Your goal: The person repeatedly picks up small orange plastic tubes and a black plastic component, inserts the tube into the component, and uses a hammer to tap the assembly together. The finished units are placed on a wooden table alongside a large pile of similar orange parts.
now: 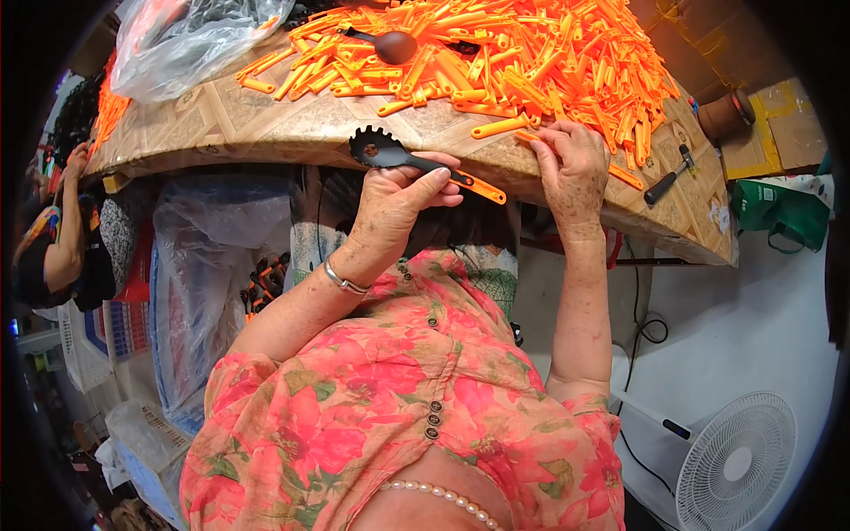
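Note:
My left hand (pixel 403 202) is closed around a black pasta server (pixel 379 149) just off the table's front edge. Its toothed head points left, and an orange handle (pixel 482 187) sticks out to the right past my fingers. At the near edge of the pile, my right hand (pixel 571 168) pinches an orange handle piece (pixel 528 136), mostly covered by the fingers. Another loose orange handle (pixel 500 127) lies beside those fingertips. Behind them spreads a large heap of orange handles (pixel 567 62). A dark spoon (pixel 394 47) rests on the heap.
On the table (pixel 221 115), a small hammer (pixel 670 177) lies to the right and a clear plastic bag (pixel 190 53) at the far left. Below left stands a plastic-lined crate (pixel 212 257). A white fan (pixel 737 463) is at the lower right. Another person's arm (pixel 64 230) shows at left.

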Motion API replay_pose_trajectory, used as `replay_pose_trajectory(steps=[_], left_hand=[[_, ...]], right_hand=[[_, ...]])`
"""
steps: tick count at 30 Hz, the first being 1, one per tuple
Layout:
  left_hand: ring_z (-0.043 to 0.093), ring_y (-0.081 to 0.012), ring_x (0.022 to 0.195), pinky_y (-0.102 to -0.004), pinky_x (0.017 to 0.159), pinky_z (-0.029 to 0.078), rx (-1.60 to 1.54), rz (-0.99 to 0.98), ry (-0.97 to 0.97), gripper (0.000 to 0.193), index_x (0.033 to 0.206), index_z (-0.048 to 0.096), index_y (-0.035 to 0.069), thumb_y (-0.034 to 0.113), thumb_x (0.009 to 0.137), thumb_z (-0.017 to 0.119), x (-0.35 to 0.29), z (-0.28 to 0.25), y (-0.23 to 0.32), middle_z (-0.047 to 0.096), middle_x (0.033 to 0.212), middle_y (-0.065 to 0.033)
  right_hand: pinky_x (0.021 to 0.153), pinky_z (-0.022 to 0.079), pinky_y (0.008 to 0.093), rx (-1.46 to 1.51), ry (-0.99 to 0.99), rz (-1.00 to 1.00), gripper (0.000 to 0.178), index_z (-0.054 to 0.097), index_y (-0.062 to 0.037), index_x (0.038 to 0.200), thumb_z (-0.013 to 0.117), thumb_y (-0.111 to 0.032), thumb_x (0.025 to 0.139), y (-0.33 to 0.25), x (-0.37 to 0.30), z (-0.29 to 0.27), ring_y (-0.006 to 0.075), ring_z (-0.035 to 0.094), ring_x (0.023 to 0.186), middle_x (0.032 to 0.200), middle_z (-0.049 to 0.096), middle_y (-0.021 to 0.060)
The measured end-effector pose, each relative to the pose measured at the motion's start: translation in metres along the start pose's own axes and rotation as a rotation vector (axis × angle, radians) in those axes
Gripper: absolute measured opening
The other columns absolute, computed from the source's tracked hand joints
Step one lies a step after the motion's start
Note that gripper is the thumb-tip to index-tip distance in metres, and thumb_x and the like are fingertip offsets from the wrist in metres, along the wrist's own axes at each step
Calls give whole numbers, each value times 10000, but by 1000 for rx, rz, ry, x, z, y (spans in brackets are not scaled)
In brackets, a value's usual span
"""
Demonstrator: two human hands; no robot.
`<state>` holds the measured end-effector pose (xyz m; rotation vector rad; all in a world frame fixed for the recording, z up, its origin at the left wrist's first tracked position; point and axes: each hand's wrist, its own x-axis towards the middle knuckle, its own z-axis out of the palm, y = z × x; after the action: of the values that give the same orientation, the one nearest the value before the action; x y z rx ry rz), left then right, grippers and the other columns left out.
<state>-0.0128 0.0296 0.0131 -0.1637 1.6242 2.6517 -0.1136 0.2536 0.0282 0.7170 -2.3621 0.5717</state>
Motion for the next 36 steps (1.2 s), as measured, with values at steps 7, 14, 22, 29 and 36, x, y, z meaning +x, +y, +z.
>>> replay_pose_trajectory(steps=[7,14,22,29,36], left_hand=[[686,-119,829,-276,796,598,-32,39,-1,222,1147,658,-26,88,958,629,0,2,0,701,945,-75],[678,-107,832,-252,781,584,-1,72,-88,223,1148,664,-26,71,952,624,-3,-2,-2,706,949,-61],[668,-103,843,-238,781,553,164,133,-151,240,1170,667,3,113,960,627,-6,3,2,710,966,-62],[670,-115,851,-249,798,552,181,172,-154,238,1171,662,5,119,967,621,-10,9,3,714,983,-56],[648,-128,936,-252,818,552,282,298,-296,226,1161,664,6,47,942,625,-9,5,3,628,1107,-75]], right_hand=[[717,483,238,776,-95,347,224,712,-28,1106,661,3,890,-56,-26,-15,112,619,800,925,680,66],[757,494,345,474,-68,58,278,720,-51,1102,713,-20,825,-78,-39,-16,247,622,824,887,656,98],[730,491,338,416,21,2,287,736,-70,1086,732,-15,804,-84,-40,-17,233,609,814,885,650,72],[695,494,322,429,111,84,320,748,-92,1079,771,-25,767,-89,-49,-11,212,598,799,902,640,50],[658,491,307,326,182,20,331,761,-116,1072,793,-38,752,-91,-54,-16,190,583,772,899,635,33]])
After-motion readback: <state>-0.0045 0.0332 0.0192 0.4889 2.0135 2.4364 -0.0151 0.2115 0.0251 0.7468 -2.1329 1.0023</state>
